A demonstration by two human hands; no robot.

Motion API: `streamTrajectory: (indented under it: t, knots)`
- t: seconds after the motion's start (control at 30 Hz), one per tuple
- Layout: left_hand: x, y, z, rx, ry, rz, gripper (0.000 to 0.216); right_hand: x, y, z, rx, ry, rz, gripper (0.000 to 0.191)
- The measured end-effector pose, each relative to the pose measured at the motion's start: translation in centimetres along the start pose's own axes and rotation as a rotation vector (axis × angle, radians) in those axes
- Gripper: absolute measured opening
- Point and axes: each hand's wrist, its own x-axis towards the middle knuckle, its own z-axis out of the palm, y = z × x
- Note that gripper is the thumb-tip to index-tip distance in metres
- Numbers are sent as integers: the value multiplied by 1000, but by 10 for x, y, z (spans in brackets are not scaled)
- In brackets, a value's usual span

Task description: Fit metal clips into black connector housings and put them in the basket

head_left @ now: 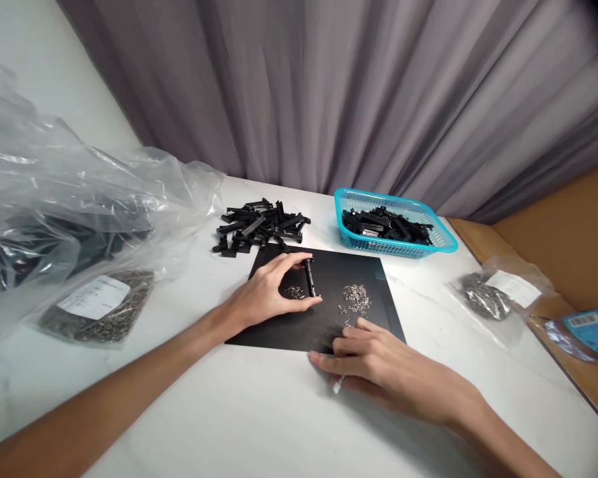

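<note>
My left hand [272,292] rests on a black mat [363,272] and pinches a narrow black plastic bar [310,277] between thumb and index finger, holding it flat on the mat. A small cluster of tiny metal pins [294,291] lies under that hand's palm. My right hand [379,365] lies at the mat's near edge with fingers curled, a small white stick-like piece [337,385] poking out beneath it. Just beyond its fingertips sits a larger heap of metal pins [356,297].
A pile of black plastic bars [259,227] lies behind the mat. A turquoise basket [443,244] at the back right holds more bars. Bags of metal pins lie at left [97,307] and right [488,297]. Crumpled clear plastic bags [54,199] fill the left side.
</note>
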Motion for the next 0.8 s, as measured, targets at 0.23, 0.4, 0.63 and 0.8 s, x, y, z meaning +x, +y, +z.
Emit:
streamTrajectory:
  t: [0.23,0.4,0.63,0.8]
  knots:
    - [0,0,0,-1,20,10,70,15,28,18,166,509,83,21]
    - [-2,3,-2,-16,2,109,72,19,35,19,357,611,247,16]
    - [-1,9,-2,-29,21,221,74,24,31,18,731,691,383,20]
    - [-1,14,1,-42,43,259,75,28,32,21,821,720,410,22]
